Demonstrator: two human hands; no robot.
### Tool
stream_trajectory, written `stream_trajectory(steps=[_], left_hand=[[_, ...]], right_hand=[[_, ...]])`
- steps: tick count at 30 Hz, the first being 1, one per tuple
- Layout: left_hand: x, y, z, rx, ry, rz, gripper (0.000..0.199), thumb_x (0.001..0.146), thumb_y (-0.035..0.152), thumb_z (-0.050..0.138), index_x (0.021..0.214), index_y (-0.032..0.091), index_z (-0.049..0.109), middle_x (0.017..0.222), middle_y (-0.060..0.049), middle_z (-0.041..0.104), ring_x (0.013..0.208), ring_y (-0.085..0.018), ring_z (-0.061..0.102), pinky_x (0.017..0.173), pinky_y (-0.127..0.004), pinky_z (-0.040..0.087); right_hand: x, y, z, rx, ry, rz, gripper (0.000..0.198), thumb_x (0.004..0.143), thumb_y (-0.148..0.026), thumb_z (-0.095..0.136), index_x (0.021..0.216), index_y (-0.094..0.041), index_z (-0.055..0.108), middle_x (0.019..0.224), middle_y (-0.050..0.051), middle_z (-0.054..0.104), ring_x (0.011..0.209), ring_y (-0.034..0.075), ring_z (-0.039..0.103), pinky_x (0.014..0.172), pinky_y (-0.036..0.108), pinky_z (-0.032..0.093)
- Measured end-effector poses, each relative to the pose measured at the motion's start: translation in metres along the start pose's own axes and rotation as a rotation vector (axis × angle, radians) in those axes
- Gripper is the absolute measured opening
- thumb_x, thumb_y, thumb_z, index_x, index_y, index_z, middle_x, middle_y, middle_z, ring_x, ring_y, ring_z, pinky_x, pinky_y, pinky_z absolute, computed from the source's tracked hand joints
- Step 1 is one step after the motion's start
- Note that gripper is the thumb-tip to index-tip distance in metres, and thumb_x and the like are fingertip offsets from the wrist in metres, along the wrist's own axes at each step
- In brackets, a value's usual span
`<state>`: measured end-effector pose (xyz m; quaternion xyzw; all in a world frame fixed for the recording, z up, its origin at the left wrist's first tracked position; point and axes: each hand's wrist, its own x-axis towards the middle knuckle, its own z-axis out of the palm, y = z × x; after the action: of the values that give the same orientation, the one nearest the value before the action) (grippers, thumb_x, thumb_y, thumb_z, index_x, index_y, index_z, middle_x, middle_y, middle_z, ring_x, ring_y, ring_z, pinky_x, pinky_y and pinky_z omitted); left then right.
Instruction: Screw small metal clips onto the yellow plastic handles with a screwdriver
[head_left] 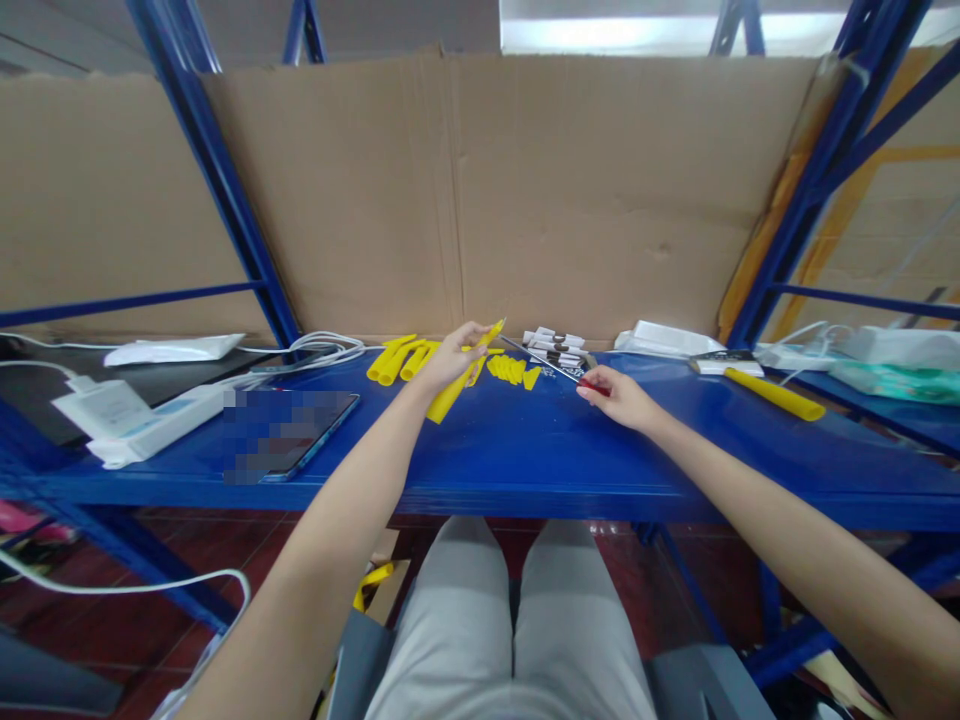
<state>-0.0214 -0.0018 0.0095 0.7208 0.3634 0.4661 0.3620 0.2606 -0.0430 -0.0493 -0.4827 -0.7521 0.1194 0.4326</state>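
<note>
My left hand point(456, 355) is closed around a yellow tube point(448, 398), which slants up to the right; a small pointed tip shows at its far end. In my closed right hand point(615, 395) is a screwdriver point(551, 364) with a red handle. Its long metal shaft points left towards the tube's upper end; I cannot tell whether they touch. Several yellow tubes point(390, 360) lie left of my left hand. Between the hands, small yellow pieces point(510, 370) sit in a row, with small metal parts point(550, 372) beside them.
White packets with black bands point(555, 342) lie at the cardboard wall point(600, 200). A dark tablet point(300, 435) and a white power strip point(165, 420) are on the left of the blue table point(525, 460). Another yellow tube point(776, 393) lies at right, near a white package point(664, 340).
</note>
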Motion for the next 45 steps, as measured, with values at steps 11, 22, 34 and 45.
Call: stream_trajectory(steps=[11, 22, 34, 45], left_hand=[[-0.001, -0.001, -0.001, -0.059, -0.088, -0.177, 0.029, 0.08, 0.009, 0.055, 0.105, 0.022, 0.05, 0.059, 0.006, 0.05, 0.037, -0.005, 0.046, 0.038, -0.015, 0.035], [-0.004, 0.001, -0.001, -0.004, -0.138, -0.224, 0.033, 0.079, 0.009, 0.049, 0.109, 0.021, 0.047, 0.064, 0.005, 0.052, 0.039, -0.006, 0.046, 0.038, -0.017, 0.036], [-0.002, -0.002, -0.001, -0.058, -0.166, -0.254, 0.034, 0.078, 0.01, 0.054, 0.109, 0.023, 0.049, 0.063, 0.003, 0.055, 0.041, -0.007, 0.049, 0.037, -0.016, 0.035], [-0.003, 0.0, -0.003, -0.186, -0.227, -0.288, 0.034, 0.08, 0.014, 0.056, 0.111, 0.024, 0.046, 0.076, -0.001, 0.061, 0.044, -0.008, 0.053, 0.038, -0.018, 0.04]], right_hand=[[0.002, 0.004, -0.001, -0.108, 0.041, 0.033, 0.014, 0.072, -0.031, 0.06, 0.079, -0.021, 0.051, 0.081, 0.003, 0.063, 0.074, 0.018, 0.06, 0.075, 0.037, 0.05], [-0.001, 0.001, -0.005, -0.188, -0.008, 0.066, 0.011, 0.073, -0.026, 0.058, 0.077, -0.022, 0.049, 0.075, 0.001, 0.063, 0.069, 0.016, 0.06, 0.069, 0.031, 0.048], [-0.001, 0.001, -0.009, -0.419, -0.139, 0.037, 0.004, 0.075, -0.024, 0.059, 0.075, -0.022, 0.056, 0.076, 0.004, 0.066, 0.07, 0.019, 0.061, 0.066, 0.032, 0.046], [0.007, -0.009, -0.01, -0.511, -0.251, 0.028, 0.018, 0.077, -0.033, 0.06, 0.09, -0.021, 0.063, 0.092, 0.008, 0.068, 0.083, 0.023, 0.062, 0.074, 0.037, 0.047]])
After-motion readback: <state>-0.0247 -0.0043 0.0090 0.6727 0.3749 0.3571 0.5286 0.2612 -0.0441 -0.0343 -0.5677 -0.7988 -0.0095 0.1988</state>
